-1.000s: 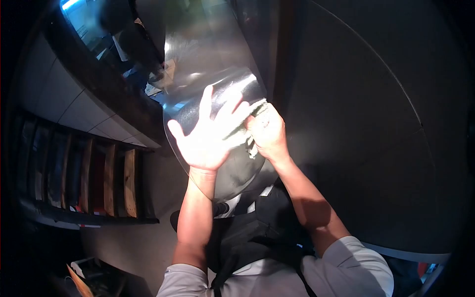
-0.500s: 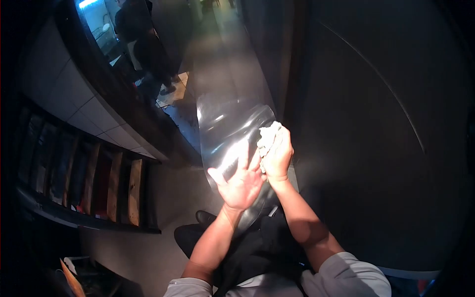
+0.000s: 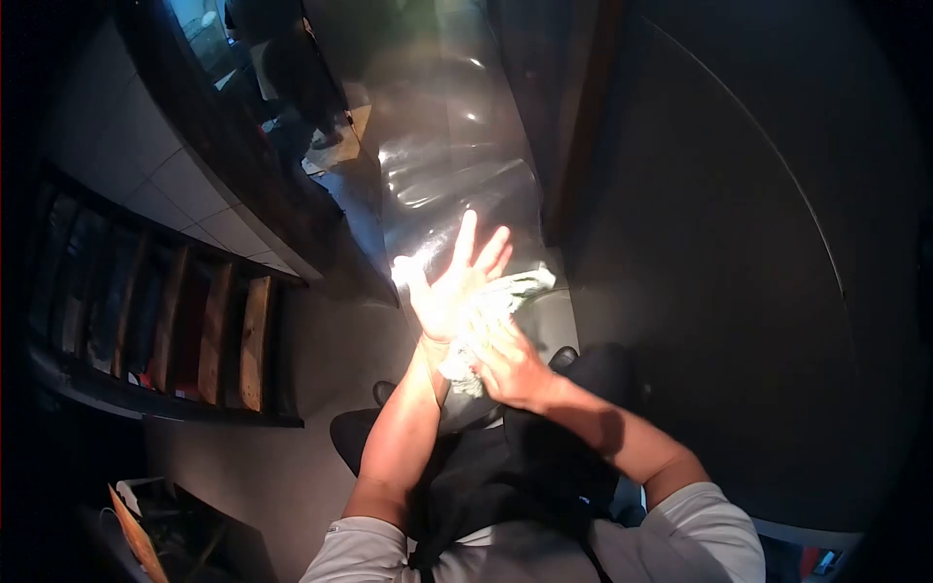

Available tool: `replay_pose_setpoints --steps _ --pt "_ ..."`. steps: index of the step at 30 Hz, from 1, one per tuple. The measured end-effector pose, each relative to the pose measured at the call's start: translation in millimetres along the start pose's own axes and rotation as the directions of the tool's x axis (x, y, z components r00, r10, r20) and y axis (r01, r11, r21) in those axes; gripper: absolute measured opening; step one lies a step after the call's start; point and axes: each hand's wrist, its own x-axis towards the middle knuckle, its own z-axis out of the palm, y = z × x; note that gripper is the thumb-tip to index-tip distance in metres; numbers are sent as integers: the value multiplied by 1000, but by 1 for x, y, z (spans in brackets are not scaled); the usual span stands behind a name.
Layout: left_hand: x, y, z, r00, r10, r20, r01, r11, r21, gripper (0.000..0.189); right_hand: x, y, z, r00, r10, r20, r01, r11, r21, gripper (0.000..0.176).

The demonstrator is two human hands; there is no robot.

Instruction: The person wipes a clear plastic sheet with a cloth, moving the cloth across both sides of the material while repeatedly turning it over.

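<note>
A crumpled pale cloth [image 3: 523,284] lies between my two hands and reaches up to the right. My right hand [image 3: 510,361] presses it against the palm and wrist side of my left hand [image 3: 452,291]. The left palm faces up with its fingers spread, brightly lit. Behind both hands hangs a clear, shiny plastic sheet [image 3: 457,146], creased and full of reflections. Part of the cloth hangs below, near my left wrist.
Dark slatted shelving [image 3: 255,345] stands at the left, by a tiled wall [image 3: 155,165]. A large dark panel [image 3: 719,243] fills the right. Beyond an opening at upper left is a person in dark clothes [image 3: 292,87]. A box-like object [image 3: 136,534] is at lower left.
My right hand has moved down and left with the cloth, onto my left palm. My left hand has risen slightly, fingers still spread. The view has shifted a little.
</note>
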Motion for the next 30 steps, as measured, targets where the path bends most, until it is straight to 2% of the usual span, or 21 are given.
replay_pose_setpoints --steps 1,2,4,5,7,9,11,12,14,15,16,17,18,19,20,22,23,24,25,28,30 --pt "-1 -2 2 999 -31 20 32 998 -45 119 3 15 -10 993 -55 102 75 976 -204 53" --pt "-2 -5 12 998 -43 54 45 999 -29 117 26 12 -30 991 51 122 -9 946 -325 56" --pt "2 -7 30 999 18 29 -2 877 -481 116 53 35 -37 975 94 -201 -165 911 -377 61" --pt "5 -10 34 999 44 7 -28 742 -670 115 62 29 -38 955 193 -227 -254 926 -281 58" --pt "14 -24 30 958 146 247 37 792 -610 111 73 16 -29 923 336 -186 -354 932 -72 52" --pt "14 -17 25 998 -61 -5 60 993 -98 117 63 -2 -6 910 410 -56 -399 906 142 47" --pt "16 -22 -11 997 -4 78 27 956 -293 118 38 -32 11 998 -16 -67 12 997 -71 42" --pt "15 -20 -19 989 23 144 35 921 -388 119 34 -28 7 999 -35 -40 31 995 -94 41" --pt "6 -13 2 999 -13 34 21 970 -244 121 17 -13 -9 998 -59 18 61 990 -124 40" --pt "1 -11 13 999 -22 -24 18 985 -173 122 18 2 -20 994 83 70 -77 993 -89 41" --pt "-2 -11 17 1000 -7 -8 6 989 -150 119 28 14 -35 998 57 41 -41 947 -318 49" --pt "-1 -16 20 999 -29 15 32 949 -313 117 40 39 -35 981 154 -120 -189 906 -380 57" --pt "1 -26 24 998 -52 44 66 884 -463 115 52 67 -40 973 198 -121 -231 884 -406 64" --pt "3 -31 28 994 -70 80 104 796 -596 113 61 67 -19 913 340 -226 -408 771 -489 65" --pt "3 -29 29 993 -88 77 115 849 -516 111 70 67 2 822 470 -322 -567 619 -543 65" --pt "4 -23 21 991 -120 65 136 928 -348 108 84 12 71 524 501 -688 -830 120 -545 64" --pt "6 -20 14 990 -130 57 140 955 -263 106 70 -13 34 846 409 -341 -532 625 -570 57" --pt "8 -16 1 989 -123 78 137 967 -216 105 54 -37 -3 996 87 -12 -85 935 -344 50" --pt "7 -11 -1 990 -106 98 123 974 -192 105 38 -42 6 994 90 -62 -89 996 22 40" --pt "-7 -5 -4 990 -88 113 104 984 -143 113 -8 -9 5 990 135 32 -133 989 -68 41" --pt "-10 -9 14 996 -89 -2 81 913 -399 113 13 17 -12 977 197 -84 -212 947 -241 50"
